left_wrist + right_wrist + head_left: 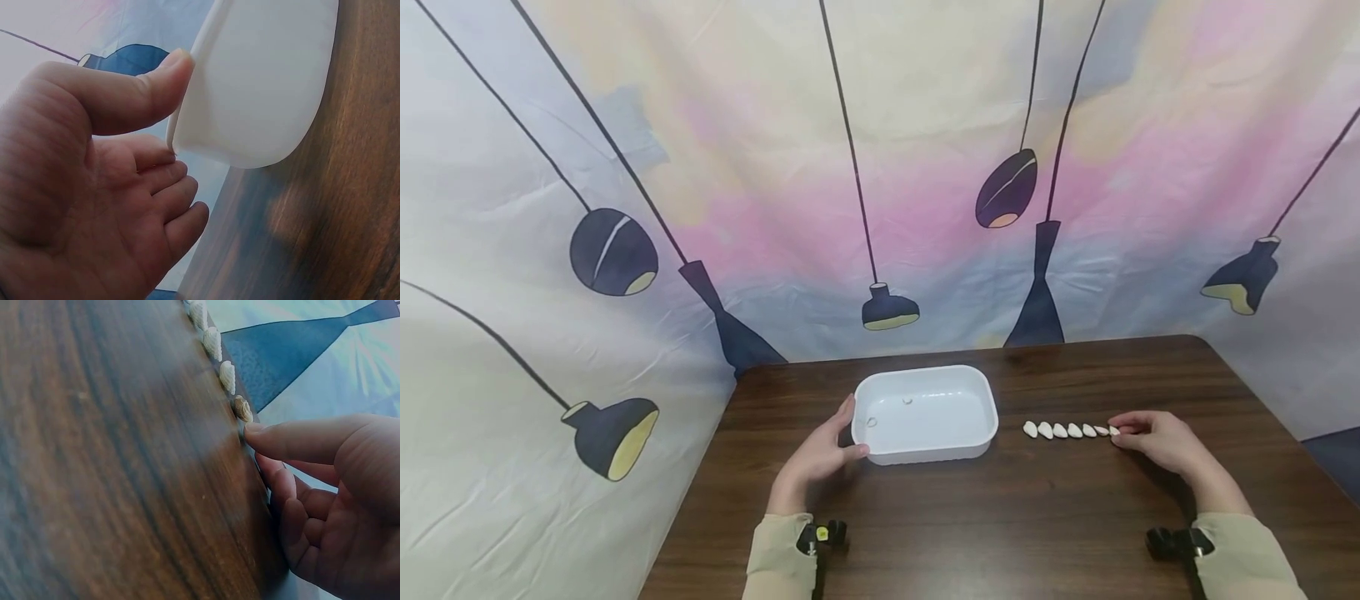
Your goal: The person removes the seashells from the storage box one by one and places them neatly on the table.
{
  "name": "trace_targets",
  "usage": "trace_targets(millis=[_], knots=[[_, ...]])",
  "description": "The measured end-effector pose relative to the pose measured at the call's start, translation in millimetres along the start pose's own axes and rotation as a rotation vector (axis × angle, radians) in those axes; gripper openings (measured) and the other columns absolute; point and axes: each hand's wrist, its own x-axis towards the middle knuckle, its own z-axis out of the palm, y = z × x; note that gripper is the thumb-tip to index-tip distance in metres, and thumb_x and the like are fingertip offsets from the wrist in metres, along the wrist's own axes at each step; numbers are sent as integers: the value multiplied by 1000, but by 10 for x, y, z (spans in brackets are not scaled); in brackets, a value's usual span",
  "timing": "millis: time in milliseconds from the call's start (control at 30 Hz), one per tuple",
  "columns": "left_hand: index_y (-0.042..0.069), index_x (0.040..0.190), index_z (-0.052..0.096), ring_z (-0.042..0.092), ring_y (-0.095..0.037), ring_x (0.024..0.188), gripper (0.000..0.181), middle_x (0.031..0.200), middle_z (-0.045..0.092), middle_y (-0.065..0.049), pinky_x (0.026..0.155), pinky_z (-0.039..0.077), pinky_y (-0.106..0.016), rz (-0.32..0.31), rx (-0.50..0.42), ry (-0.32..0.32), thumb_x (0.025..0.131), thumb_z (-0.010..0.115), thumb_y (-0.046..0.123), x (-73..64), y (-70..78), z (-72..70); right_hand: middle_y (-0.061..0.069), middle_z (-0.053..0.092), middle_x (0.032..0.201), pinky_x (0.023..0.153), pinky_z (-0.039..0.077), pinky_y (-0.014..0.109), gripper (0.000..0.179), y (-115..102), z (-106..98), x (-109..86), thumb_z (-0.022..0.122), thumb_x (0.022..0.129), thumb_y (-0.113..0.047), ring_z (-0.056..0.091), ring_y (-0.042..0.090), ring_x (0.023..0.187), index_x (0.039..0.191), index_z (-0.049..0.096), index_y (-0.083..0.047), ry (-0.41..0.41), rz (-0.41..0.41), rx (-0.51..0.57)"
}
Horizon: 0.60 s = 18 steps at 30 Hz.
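Observation:
A white rectangular dish stands on the brown table. At its left end my left hand grips the rim, thumb toward the near corner and fingers toward the far side. In the left wrist view the thumb and index fingertip meet the dish's edge, while the other fingers curl loosely below. To the right of the dish runs a straight row of small white seashells. My right hand pinches the seashell at the row's right end between thumb and fingers; the right wrist view hides that shell behind the thumb.
Two small pale curved shapes show on the dish's floor. The wood-grain table reaches back to a hanging cloth printed with dark lamps. Black wrist mounts sit at both sleeves.

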Motion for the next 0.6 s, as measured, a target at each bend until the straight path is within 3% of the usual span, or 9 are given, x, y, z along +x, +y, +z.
trace_targets(millis=[600], knots=[[6, 170, 23, 22, -34, 162, 96, 177, 18, -10, 126, 24, -61, -1, -10, 8, 95, 79, 29, -16, 21, 1, 13, 75, 103, 86, 53, 57, 32, -2, -2, 13, 77, 98, -17, 68, 30, 96, 120, 74, 6, 9, -5, -36]])
